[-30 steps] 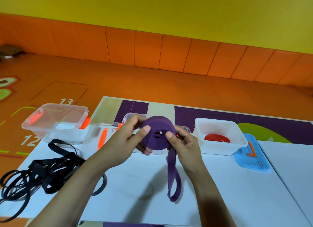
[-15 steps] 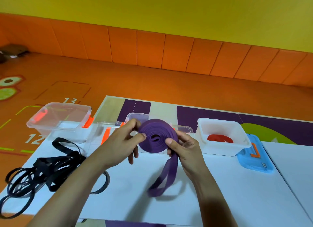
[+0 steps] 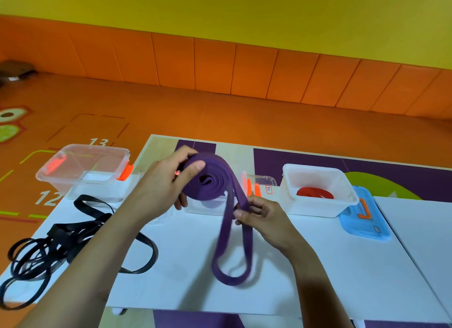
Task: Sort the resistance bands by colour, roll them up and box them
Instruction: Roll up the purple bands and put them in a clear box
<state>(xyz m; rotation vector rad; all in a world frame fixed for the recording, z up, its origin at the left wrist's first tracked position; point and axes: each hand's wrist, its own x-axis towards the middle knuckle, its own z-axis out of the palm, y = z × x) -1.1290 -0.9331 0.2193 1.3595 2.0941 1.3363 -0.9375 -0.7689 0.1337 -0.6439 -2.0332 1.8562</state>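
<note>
- Now the left hand (image 3: 159, 190) grips the purple band (image 3: 208, 181) coil, fingers curled round it, above the white table (image 3: 342, 266).
- Below the coil, right hand (image 3: 264, 217) pinches its hanging tail.

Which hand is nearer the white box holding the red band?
Right. The right hand pinches the purple band just left of the white box; the left hand holds its roll farther left.

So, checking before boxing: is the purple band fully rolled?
Partly rolled: left hand grips the purple resistance band's coil; right hand pinches its unrolled loop.
</note>
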